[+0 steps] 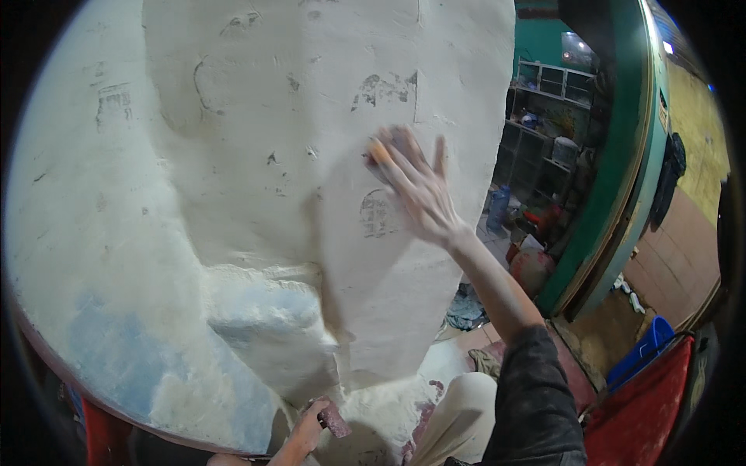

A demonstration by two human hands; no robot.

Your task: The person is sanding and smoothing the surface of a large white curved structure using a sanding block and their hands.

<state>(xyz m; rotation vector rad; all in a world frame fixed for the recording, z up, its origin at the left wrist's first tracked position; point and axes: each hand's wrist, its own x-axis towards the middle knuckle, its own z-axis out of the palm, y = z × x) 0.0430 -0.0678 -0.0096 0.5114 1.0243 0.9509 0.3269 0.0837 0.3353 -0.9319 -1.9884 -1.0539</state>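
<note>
In the head view, the right hand (420, 190), grip apart, lies flat near the right edge of a whitish plastered panel (388, 311); the left hand (305, 433), below, has its grip clamped on a small reddish-brown block (336, 420). Rightward stand a green door frame (602, 217) and a blue plastic bucket (646, 351).

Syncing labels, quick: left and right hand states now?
Left hand: closed on a reddish-brown rectangular piece.
Right hand: open, over the off-white plastered surface; anything underneath unclear.
</note>
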